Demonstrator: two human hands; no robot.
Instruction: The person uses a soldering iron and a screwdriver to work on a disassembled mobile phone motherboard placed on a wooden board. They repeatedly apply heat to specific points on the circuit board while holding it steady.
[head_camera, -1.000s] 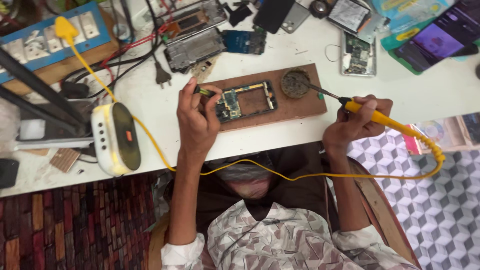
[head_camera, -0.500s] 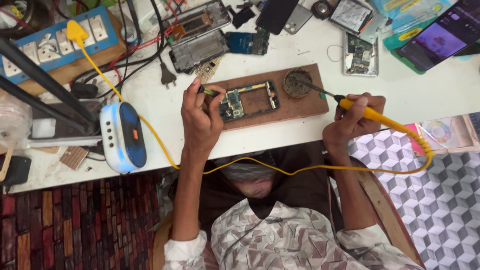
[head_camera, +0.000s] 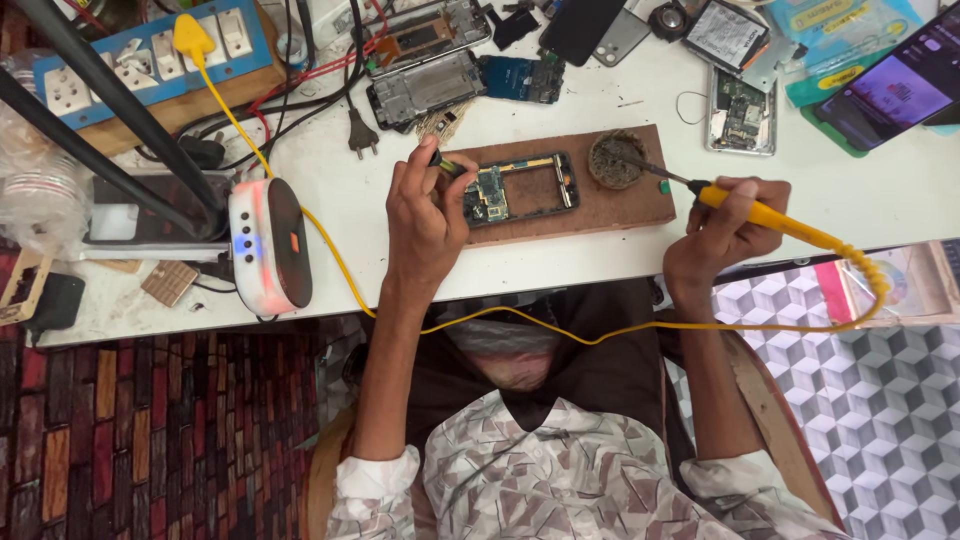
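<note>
Compared with half a second before, almost nothing changed: both hands at the same places, soldering iron tip still at the round tin, only a small shift of the camera view.

Right hand (head_camera: 722, 232) closed firmly around the yellow handle of the soldering iron (head_camera: 770, 215), fingers wrapped fully, thumb on top. Metal tip pointing toward the round tin (head_camera: 616, 160) and reaching its rim; touching the content inside or not, cannot tell.

Left hand (head_camera: 428, 222) closed in a pinch on a thin dark tool (head_camera: 443, 162), maybe tweezers, held between thumb and first fingers. Tool end lying at the left edge of the phone frame with circuit board (head_camera: 520, 187).

Phone frame resting flat on the brown wooden board (head_camera: 640, 205), in its middle; tin on the same board, at the upper right corner. Board lying on the white table (head_camera: 340, 215), near its front edge.

Yellow cable (head_camera: 560, 330) hanging from the iron across the lap, going up past the white and black device (head_camera: 268, 245) to the yellow plug (head_camera: 192, 34) in the blue power strip (head_camera: 120, 62).
</note>
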